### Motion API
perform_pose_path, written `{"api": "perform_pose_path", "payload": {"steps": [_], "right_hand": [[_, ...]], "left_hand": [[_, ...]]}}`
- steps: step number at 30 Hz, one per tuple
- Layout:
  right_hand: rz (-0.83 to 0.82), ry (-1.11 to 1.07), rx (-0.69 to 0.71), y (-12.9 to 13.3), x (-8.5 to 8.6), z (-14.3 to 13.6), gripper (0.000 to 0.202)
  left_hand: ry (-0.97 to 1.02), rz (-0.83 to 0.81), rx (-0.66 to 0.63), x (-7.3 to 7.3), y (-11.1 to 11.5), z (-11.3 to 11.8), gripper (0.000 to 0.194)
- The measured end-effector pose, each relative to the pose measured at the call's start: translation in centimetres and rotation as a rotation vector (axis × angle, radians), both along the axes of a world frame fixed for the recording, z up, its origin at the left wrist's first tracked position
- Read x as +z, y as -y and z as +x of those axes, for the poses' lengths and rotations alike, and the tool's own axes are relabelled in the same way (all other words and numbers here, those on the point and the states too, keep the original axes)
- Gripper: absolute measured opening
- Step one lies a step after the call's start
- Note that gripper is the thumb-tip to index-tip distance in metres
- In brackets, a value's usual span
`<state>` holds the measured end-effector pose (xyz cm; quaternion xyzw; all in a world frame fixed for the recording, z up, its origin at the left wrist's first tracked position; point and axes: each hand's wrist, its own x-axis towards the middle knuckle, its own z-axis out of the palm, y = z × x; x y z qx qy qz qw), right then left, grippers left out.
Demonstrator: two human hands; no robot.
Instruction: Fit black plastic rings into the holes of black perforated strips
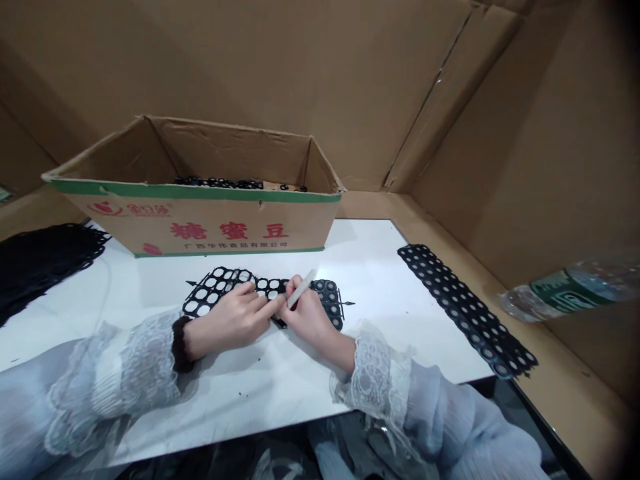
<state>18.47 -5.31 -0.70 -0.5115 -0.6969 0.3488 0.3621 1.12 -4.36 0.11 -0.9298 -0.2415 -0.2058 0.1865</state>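
A black sheet of joined rings [327, 288] lies across the white board in front of me. Its left openings show the white beneath, while those at its right end have grey centres. My left hand [235, 320] closes on the sheet's middle, index finger stretched towards the right hand; its thumb is hidden. In my right hand [307, 317] is a slim translucent white stick [301, 288], pinched between thumb and fingers and slanting up to the right. Its lower end sits at the sheet, close to the left fingertips, and what it touches is covered.
Behind the hands stands an open cardboard box [240, 223] with black ring pieces [220, 183] inside. A dark pile of sheets [45, 263] lies left. Another ring sheet [465, 307] and a plastic bottle [570, 291] are at right. Cardboard walls [380, 80] enclose the board [215, 407].
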Motion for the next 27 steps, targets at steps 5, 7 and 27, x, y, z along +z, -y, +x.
{"api": "perform_pose_path", "payload": {"steps": [5,7,27], "right_hand": [[0.002,-0.014,0.005,-0.2,0.0,0.2,0.013],[-0.004,-0.022,-0.001,-0.3,0.1,0.1,0.013],[-0.062,-0.034,0.07,-0.2,-0.2,0.2,0.012]], "left_hand": [[-0.1,0.076,-0.164,-0.2,-0.1,-1.0,0.017],[-0.104,0.081,-0.167,-0.3,0.0,-1.2,0.014],[0.518,-0.154,0.388,9.1,-2.0,-4.2,0.023]]}}
